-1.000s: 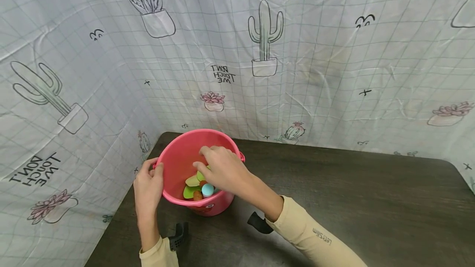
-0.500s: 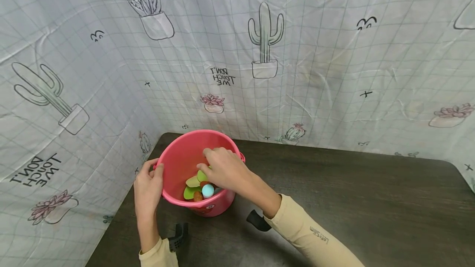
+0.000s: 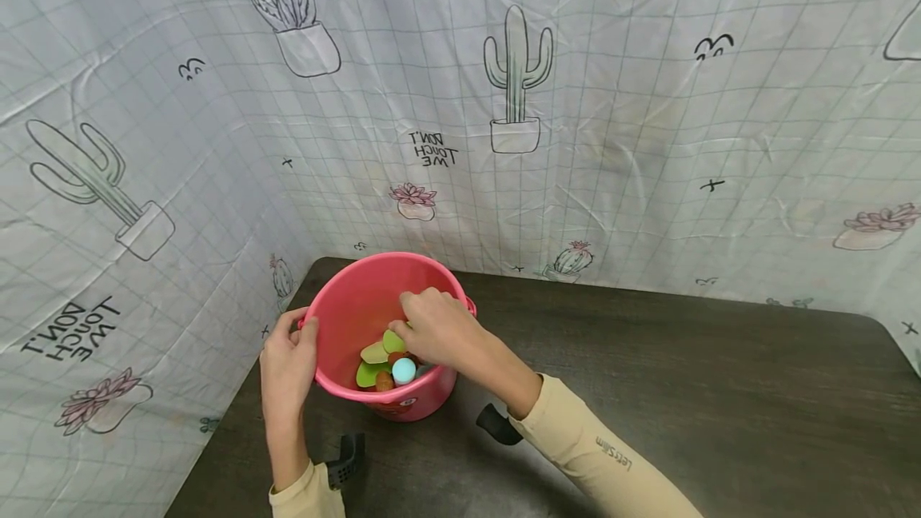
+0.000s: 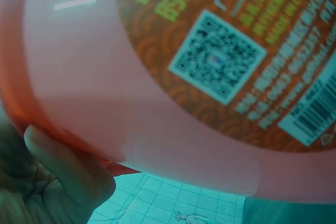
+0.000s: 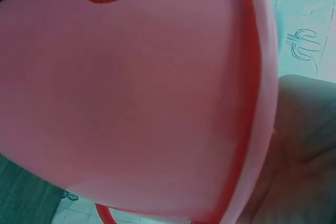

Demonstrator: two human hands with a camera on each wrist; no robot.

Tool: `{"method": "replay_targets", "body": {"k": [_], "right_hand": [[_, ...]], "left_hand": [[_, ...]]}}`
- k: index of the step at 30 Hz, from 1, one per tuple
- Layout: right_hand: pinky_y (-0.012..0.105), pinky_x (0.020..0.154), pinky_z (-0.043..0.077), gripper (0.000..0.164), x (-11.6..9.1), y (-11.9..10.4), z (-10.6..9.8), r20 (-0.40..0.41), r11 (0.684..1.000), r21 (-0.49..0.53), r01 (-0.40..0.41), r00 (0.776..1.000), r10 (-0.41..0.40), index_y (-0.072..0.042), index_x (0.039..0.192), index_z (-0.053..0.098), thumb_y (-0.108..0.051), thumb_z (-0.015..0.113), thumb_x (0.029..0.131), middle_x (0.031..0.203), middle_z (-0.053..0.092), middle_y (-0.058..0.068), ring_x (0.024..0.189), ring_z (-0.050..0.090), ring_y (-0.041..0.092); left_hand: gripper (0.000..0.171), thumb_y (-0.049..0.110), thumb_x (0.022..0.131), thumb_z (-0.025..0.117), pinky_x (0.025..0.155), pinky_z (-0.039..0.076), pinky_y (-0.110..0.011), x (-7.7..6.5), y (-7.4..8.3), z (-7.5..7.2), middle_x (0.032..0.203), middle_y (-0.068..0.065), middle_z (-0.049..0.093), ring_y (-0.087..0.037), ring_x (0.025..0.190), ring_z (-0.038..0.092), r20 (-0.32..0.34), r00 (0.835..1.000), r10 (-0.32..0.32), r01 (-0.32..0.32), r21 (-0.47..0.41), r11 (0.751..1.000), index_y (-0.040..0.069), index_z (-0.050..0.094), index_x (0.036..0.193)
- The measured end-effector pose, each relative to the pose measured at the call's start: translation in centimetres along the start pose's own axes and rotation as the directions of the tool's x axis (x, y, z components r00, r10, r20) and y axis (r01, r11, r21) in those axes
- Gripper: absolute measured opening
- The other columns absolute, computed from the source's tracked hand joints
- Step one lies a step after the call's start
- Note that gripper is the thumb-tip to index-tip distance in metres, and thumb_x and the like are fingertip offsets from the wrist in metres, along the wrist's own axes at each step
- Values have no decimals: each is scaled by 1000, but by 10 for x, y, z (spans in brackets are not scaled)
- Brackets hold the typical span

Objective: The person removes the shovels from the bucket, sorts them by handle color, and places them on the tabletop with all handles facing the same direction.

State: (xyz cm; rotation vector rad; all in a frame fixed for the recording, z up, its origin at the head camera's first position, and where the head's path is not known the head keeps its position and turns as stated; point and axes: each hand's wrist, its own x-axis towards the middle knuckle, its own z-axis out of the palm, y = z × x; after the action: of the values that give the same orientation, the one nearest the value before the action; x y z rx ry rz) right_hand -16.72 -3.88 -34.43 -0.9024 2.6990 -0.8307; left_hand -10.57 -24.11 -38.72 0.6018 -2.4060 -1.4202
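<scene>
A pink bucket (image 3: 344, 324) stands tilted toward me on the dark table. My left hand (image 3: 288, 366) grips its left rim, thumb at the edge. In the left wrist view, the thumb (image 4: 65, 169) lies by the rim, under a large orange label (image 4: 157, 56). Over the right rim, my right hand (image 3: 442, 330) reaches inside with bent fingers. Its fingertips are hidden, so any hold is unclear; the right wrist view shows only the palm (image 5: 299, 150) beyond the rim. Inside lie a light blue round-ended piece (image 3: 404, 371), green pieces (image 3: 369, 375) and a brown piece (image 3: 384, 381).
The dark wooden table (image 3: 647, 390) stretches to the right of the bucket. A white cloth (image 3: 612, 102) printed with cacti hangs behind and along the left side. Black wrist mounts (image 3: 348, 458) sit at both forearms.
My right hand has shifted slightly right and down inside the bucket, uncovering more of a green piece. My left hand keeps its place on the rim.
</scene>
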Motion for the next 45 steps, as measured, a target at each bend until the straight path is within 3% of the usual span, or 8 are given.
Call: {"method": "replay_targets", "body": {"k": [6,12,20,26,33,45], "right_hand": [[21,50,39,20,4,2,4,73,999,0,-33,997,32,-7,83,58,-14,69,98,60,46,1,48,45,12],[20,51,44,8,8,6,7,95,999,-2,-43,995,43,-1,88,66,-2,75,88,60,52,3,48,48,14],[20,48,42,15,12,8,3,170,997,-24,-72,983,75,-2,88,67,5,78,81,62,51,4,48,48,15],[21,46,36,21,16,7,-1,251,994,-43,-103,962,111,-5,75,59,7,74,81,60,44,2,44,42,14],[22,48,40,21,21,7,-1,297,986,-61,-154,940,166,-6,79,61,3,80,78,64,49,5,47,46,15],[21,48,35,30,21,13,-1,246,994,52,-100,966,84,-8,66,51,6,72,82,55,40,0,46,38,12]], "left_hand": [[40,21,108,49,54,48,-25,-1,-1,-1,100,-28,71,-34,75,69,1,1000,1,-1,4,1000,-3,56,140],[40,21,109,49,55,48,-25,0,0,-1,100,-28,71,-34,76,68,6,1000,-14,14,9,1000,-2,55,141],[40,22,108,49,54,47,-26,2,1,-1,99,-28,71,-32,73,66,9,1000,-14,14,10,1000,-2,55,141],[39,23,108,50,54,47,-26,2,0,-1,99,-27,73,-34,77,70,4,1000,10,-10,11,1000,-1,58,138],[39,22,108,49,54,47,-26,2,1,-1,98,-26,72,-31,74,68,8,1000,6,-6,5,1000,-1,57,139],[38,21,108,50,53,46,-27,3,0,-1,91,-23,72,-28,69,66,4,1000,14,-14,11,1000,-1,58,138]]}}
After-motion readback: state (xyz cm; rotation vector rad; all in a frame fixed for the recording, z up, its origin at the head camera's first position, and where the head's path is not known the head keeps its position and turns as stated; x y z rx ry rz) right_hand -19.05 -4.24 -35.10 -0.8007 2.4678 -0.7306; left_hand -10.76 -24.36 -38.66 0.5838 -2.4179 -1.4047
